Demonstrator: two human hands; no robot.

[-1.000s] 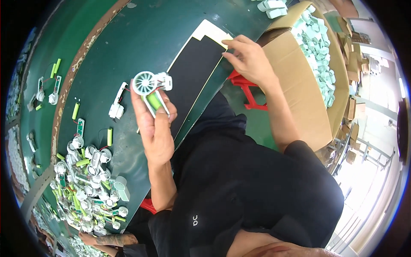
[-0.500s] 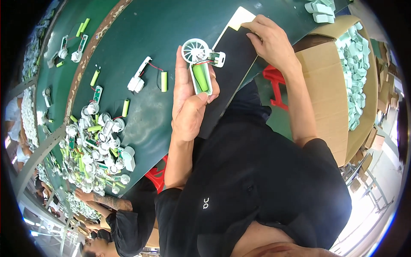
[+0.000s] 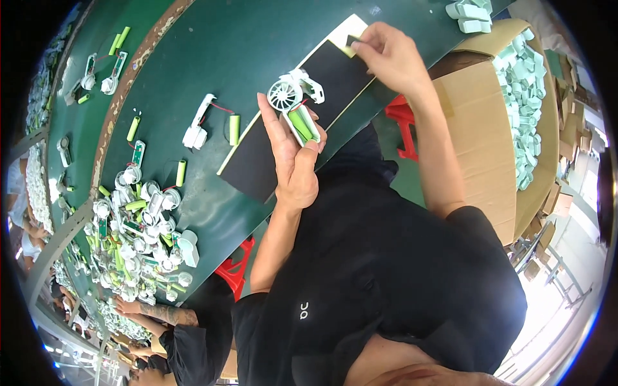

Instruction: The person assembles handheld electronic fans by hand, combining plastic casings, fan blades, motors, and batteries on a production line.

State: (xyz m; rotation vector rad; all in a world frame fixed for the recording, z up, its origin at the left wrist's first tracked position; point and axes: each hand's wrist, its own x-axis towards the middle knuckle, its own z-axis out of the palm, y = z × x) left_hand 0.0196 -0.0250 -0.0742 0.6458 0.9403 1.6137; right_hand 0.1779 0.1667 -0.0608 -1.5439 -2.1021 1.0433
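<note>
My left hand [image 3: 297,170] is closed around a small handheld fan, its half-shell handle in my palm. A round spoked fan head [image 3: 284,95] sits at its top, with a white part [image 3: 310,85] on red wires beside it. Inside the handle lies a green cylindrical battery [image 3: 299,123]. My right hand [image 3: 394,59] pinches a small black pad [image 3: 352,40] between thumb and fingers, over the bare pale-yellow end of a backing sheet [image 3: 344,32]. The rest of that sheet carries a black layer [image 3: 254,161] and lies under and beyond my left hand.
On the green table [image 3: 215,51], a wired fan part [image 3: 196,132] with a battery [image 3: 234,130] lies left of the sheet. A heap of fan assemblies [image 3: 138,231] is further left, by a co-worker's arm [image 3: 167,313]. At right stands a carton [image 3: 476,128] of pale green shells [image 3: 520,109]; red stools [image 3: 402,125] are below.
My right hand has come up off the black layer with a small black pad. The sheet has turned and slid left across the table. My left hand has lowered and tilted the fan.
</note>
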